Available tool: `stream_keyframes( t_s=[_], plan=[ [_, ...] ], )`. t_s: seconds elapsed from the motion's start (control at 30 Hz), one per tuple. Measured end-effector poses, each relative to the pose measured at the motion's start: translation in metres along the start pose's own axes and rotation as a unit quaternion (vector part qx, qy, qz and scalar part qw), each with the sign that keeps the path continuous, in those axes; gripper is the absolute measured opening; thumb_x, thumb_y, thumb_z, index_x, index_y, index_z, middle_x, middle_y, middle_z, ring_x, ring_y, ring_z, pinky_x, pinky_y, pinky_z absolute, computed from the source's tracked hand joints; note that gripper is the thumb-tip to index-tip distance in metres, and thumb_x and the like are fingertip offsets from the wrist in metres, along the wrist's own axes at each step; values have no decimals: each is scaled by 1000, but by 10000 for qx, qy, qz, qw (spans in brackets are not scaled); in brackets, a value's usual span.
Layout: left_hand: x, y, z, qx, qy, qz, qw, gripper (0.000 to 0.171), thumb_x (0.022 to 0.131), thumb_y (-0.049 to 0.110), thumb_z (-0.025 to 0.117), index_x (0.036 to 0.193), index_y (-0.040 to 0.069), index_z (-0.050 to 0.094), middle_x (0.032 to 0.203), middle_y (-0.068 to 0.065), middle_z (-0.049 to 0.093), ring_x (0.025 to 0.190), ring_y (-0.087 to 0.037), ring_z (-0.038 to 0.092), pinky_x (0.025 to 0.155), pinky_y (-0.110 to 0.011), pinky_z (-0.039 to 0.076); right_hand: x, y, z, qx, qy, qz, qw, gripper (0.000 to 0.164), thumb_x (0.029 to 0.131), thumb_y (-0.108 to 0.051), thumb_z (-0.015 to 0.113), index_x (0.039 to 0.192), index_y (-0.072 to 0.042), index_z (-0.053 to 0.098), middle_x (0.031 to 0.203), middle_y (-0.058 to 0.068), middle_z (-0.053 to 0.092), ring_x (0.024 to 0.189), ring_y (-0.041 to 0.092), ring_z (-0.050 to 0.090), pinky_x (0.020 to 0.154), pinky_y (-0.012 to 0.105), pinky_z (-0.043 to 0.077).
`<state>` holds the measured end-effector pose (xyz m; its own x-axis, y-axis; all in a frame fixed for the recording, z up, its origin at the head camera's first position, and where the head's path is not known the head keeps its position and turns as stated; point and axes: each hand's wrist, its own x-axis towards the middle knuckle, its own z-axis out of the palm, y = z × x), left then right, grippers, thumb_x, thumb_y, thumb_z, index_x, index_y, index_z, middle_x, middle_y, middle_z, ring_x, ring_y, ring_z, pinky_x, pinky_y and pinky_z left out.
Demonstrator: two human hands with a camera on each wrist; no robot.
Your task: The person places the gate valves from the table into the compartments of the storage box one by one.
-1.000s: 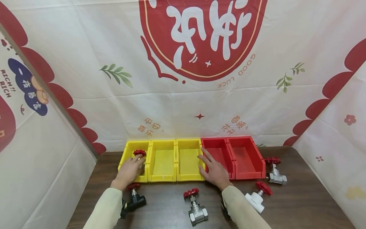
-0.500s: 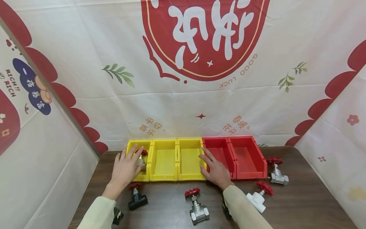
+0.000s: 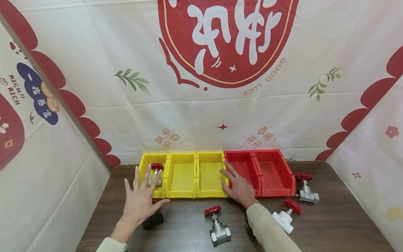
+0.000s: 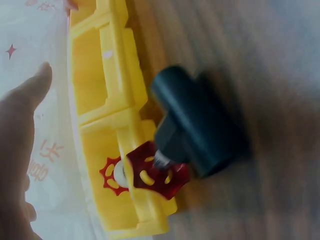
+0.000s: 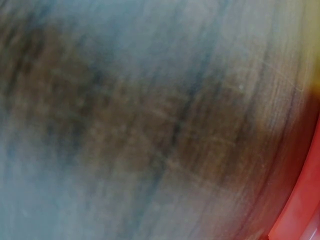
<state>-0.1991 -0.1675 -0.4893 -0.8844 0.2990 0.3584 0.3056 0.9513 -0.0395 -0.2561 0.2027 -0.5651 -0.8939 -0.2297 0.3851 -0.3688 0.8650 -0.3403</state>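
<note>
Backdrop (image 3: pixel 195 117) reads "GOOD LUCK"; left fingers (image 3: pixel 146 177) spread, empty; right fingers (image 3: pixel 231 169) loose, touching yellow bin (image 3: pixel 209 175).

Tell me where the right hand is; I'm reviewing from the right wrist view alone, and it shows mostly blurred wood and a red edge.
Observer: In the head view, the right hand is over the join between the rightmost yellow bin and the red bin beside it.
Operator: What is the other one doing?
Observer: The left hand is spread wide and grips nothing.
Operator: Anything near it?
Observer: Yes, a red-wheeled valve sits in the leftmost yellow bin.
</note>
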Motion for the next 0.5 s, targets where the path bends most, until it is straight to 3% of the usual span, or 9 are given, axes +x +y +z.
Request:
stream_keyframes(
  t_s=[0.23, 0.5],
  plan=[
    [-23, 13, 14, -162, 0, -9, 9999, 97, 62, 79, 48, 142, 33, 20, 149, -5, 7, 130, -41, -4, 87, -70, 4, 0, -1, -2, -25, 14, 83, 10000, 56, 73, -37, 69, 124, -38, 47, 144, -19, 15, 72, 5, 55, 63, 26, 48],
    [-43, 21, 24, -221, -245, -144, 9994, 98, 61, 78, 51, 142, 33, 20, 149, -3, 0, 129, -45, -6, 85, -71, 10, 1, 1, 0, 71, -19, -134, 9999, 54, 75, -36, 67, 125, -33, 47, 145, -14, 15, 74, 8, 56, 62, 29, 49]
  ],
)
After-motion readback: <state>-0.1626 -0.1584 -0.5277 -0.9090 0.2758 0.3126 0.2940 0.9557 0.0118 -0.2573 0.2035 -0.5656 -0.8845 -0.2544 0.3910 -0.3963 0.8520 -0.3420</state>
